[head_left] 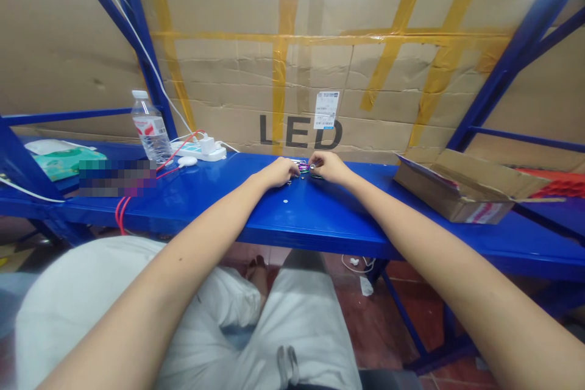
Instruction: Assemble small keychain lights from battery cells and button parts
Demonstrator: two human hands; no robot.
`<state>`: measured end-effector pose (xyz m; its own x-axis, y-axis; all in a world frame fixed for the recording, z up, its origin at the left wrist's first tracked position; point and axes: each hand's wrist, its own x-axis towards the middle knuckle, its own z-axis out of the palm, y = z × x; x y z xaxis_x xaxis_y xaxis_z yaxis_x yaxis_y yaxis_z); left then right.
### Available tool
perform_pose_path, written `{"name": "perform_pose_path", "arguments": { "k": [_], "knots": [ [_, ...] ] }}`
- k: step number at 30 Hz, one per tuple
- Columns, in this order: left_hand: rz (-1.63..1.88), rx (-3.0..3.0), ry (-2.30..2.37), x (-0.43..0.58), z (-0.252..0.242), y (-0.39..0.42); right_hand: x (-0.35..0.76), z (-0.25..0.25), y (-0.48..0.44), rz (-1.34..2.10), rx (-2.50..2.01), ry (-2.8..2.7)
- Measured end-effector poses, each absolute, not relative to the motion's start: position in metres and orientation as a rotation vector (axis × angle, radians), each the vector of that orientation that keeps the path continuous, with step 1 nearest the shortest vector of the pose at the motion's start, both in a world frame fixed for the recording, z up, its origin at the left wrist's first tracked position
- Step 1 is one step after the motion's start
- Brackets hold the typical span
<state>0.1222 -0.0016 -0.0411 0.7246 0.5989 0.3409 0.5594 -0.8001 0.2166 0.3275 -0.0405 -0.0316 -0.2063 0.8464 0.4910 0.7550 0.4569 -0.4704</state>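
My left hand [280,172] rests on the blue shelf top [219,195] with its fingers curled down at a small cluster of shiny purple and silver metal pieces [302,167]. Just right of the cluster, my right hand [329,166] is pinched, with a small round silver piece showing at its fingertips. What the left fingertips hold is hidden. The pieces are too small to name. A tiny silver bit [289,183] lies below the left fingers, and a pale round spot [286,201] shows nearer the front edge.
An open cardboard box [457,195] stands at right, beside red material [560,184]. At left are a water bottle [153,134], a white power strip [214,152], red cables [121,213] and a green packet [64,161]. A large cardboard sheet [219,91] backs the shelf.
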Motion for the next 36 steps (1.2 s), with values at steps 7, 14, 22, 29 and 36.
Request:
{"name": "perform_pose_path", "arguments": {
  "k": [7,14,22,29,36],
  "knots": [
    [0.626,2.811,0.951,0.124,-0.043,0.004,0.327,-0.033,-0.041,0.241,-1.333,-2.022],
    [0.686,2.73,0.995,0.12,-0.044,0.009,0.323,-0.032,-0.043,0.31,-1.284,-2.033],
    [0.671,2.521,1.113,0.12,-0.04,0.003,0.321,-0.031,-0.045,0.311,-1.273,-2.065],
    [0.743,2.624,1.063,0.115,-0.031,-0.01,0.322,-0.031,-0.047,0.334,-1.3,-2.056],
    [1.107,2.6,0.735,0.126,-0.024,-0.019,0.324,-0.029,-0.047,0.245,-1.33,-2.047]
  ]
}}
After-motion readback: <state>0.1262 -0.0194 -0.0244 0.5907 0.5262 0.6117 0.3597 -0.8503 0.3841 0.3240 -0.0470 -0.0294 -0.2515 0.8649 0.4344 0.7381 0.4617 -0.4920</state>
